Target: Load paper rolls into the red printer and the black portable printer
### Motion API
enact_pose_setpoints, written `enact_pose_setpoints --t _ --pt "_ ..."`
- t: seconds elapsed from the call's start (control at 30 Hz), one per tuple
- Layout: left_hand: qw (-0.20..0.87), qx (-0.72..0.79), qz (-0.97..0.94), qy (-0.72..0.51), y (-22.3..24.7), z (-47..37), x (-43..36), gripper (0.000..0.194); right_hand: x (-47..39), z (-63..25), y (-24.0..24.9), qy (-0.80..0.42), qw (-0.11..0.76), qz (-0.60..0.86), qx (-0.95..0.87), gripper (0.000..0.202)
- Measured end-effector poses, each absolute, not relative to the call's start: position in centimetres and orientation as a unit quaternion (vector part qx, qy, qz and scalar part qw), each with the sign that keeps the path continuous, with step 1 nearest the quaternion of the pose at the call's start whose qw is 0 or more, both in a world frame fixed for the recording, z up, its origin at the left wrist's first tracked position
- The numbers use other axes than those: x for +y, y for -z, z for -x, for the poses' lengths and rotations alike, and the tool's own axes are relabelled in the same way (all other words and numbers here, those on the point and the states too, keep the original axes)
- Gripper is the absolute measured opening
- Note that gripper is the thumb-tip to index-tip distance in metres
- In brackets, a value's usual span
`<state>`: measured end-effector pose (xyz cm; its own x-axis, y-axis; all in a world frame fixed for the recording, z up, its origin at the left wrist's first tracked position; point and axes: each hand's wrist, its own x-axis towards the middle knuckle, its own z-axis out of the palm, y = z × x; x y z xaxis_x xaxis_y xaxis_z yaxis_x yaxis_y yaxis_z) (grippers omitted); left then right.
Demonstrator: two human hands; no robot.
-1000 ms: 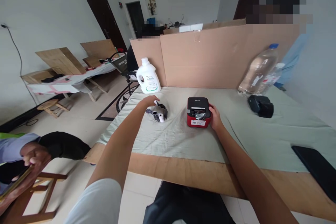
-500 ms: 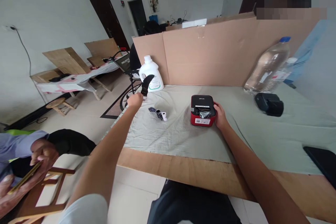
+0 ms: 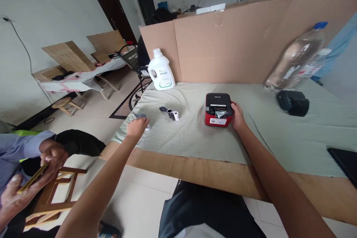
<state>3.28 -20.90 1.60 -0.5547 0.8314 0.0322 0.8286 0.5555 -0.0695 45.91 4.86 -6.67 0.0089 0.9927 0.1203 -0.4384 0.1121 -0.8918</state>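
So the step in hand, as far as I can judge, is left-hand stuff: placing or picking at a small dark-wrapped item (image 3: 141, 116) close to the left edge of the desk (image 3: 195, 141), while the right hand (image 3: 238, 116) keeps the red-and-black printer (image 3: 218, 109) steady. There's a white bit showing right under the left hand (image 3: 135, 127), maybe a paper roll, but it's mostly covered. Fingers are hidden from this angle, so I honestly can't tell if that grip is clenched on the item or just resting over it. The right grip looks released, laid along the printer's right side, not wrapped round it.

The printer sits upright around mid-desk, well in from the front edge. Between it and the left hand is a little cluster of rolls (image 3: 170, 113), partly in dark wrapping, apart from both.

IMO the next move calls for a careful left hand: lift straight up if letting go, or pinch properly if carrying, since that edge is close. Light pressure on the right, or the printer could slide left.

Pose-wise, the left forearm reaches over the front left corner, knuckles up. The right forearm crosses the front edge and slants inward.
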Motion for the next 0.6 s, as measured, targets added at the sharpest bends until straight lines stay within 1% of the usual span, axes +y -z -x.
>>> enact_pose_setpoints --t 0.2,0.27,0.33,0.4,0.47,0.5,0.53,0.6 --pt "0.007 -0.883 0.468 0.030 -0.8 -2.8 -20.9 0.036 4.7 -46.1 6.8 -0.560 0.626 0.339 -0.424 0.041" --pt "-0.003 -0.890 0.454 0.045 -0.3 -2.8 -21.1 0.034 4.7 -46.0 6.8 -0.557 0.625 0.339 -0.428 0.043" --pt "-0.028 -0.898 0.432 0.076 0.3 -3.0 -21.5 0.045 4.6 -45.9 6.6 -0.558 0.624 0.345 -0.424 0.044" --pt "-0.040 -0.906 0.399 0.135 0.9 -3.5 -22.3 0.065 4.3 -46.0 6.2 -0.558 0.617 0.357 -0.425 0.044" --pt "-0.020 -0.905 0.373 0.205 1.4 -4.2 -23.2 0.082 4.0 -46.7 5.8 -0.557 0.595 0.381 -0.436 0.044" --pt "-0.002 -0.900 0.370 0.232 1.6 -4.6 -23.6 0.083 3.7 -47.2 5.7 -0.558 0.578 0.396 -0.445 0.043" --pt "0.015 -0.894 0.371 0.250 1.8 -4.9 -24.0 0.077 3.4 -48.0 5.5 -0.561 0.556 0.410 -0.457 0.044" --pt "0.032 -0.887 0.377 0.264 2.0 -5.6 -24.3 0.057 2.4 -50.0 5.4 -0.564 0.511 0.431 -0.484 0.047"
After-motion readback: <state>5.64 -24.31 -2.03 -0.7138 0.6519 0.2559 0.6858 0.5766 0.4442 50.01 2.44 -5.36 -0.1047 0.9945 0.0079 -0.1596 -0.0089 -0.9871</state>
